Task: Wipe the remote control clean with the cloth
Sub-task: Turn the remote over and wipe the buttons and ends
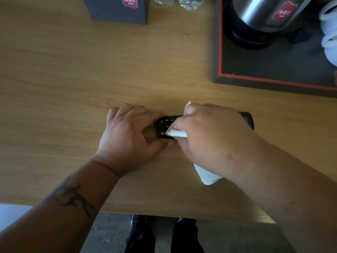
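Observation:
A black remote control (165, 125) lies flat on the wooden table (91, 79), its long side running left to right. My left hand (127, 136) grips its left end between fingers and thumb. My right hand (209, 136) covers the remote's middle and presses a white cloth (177, 133) onto the buttons near the red power key. More of the cloth hangs out below my right wrist, and a corner sticks up behind my fingers. The remote's right end shows past my right hand.
A dark tray with a red line (255, 77) sits at the back right, holding a steel kettle (259, 17) and white cups (330, 33). A grey box (118, 10) and two clear bottles (175, 1) stand at the back. The table's front edge is just below my forearms.

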The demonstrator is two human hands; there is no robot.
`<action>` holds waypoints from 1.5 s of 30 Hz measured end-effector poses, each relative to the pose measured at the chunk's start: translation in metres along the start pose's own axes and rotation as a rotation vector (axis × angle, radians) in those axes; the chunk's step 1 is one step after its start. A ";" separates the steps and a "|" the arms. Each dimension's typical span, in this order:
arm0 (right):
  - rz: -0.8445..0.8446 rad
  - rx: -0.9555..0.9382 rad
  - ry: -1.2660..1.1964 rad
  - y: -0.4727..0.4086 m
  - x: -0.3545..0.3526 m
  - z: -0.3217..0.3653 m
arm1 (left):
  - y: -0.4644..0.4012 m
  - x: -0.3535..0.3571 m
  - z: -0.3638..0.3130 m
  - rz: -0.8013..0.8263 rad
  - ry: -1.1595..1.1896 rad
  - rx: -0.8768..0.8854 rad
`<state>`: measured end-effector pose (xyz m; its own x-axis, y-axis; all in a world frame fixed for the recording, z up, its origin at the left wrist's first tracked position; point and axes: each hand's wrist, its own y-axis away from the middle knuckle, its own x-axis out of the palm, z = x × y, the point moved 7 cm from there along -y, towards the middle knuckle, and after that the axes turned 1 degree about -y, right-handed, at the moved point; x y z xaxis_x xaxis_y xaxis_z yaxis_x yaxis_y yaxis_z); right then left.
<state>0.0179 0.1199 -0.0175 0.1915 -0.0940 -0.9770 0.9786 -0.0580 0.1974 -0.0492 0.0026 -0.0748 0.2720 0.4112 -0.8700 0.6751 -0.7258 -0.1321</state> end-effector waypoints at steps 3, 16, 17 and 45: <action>0.039 0.103 -0.029 0.006 -0.001 -0.026 | -0.001 0.000 0.000 0.007 0.004 0.004; -0.018 0.104 -0.099 0.005 0.005 -0.019 | -0.001 -0.001 -0.001 0.005 0.000 0.007; -0.017 0.125 -0.099 0.007 0.003 -0.025 | -0.001 -0.001 -0.001 0.009 0.008 0.003; -0.040 -0.026 -0.074 -0.017 0.001 0.024 | -0.002 -0.006 -0.003 -0.063 0.078 -0.030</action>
<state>-0.0001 0.0969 -0.0202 0.1466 -0.1657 -0.9752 0.9872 -0.0379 0.1549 -0.0506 0.0032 -0.0677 0.2797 0.4980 -0.8208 0.7126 -0.6807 -0.1702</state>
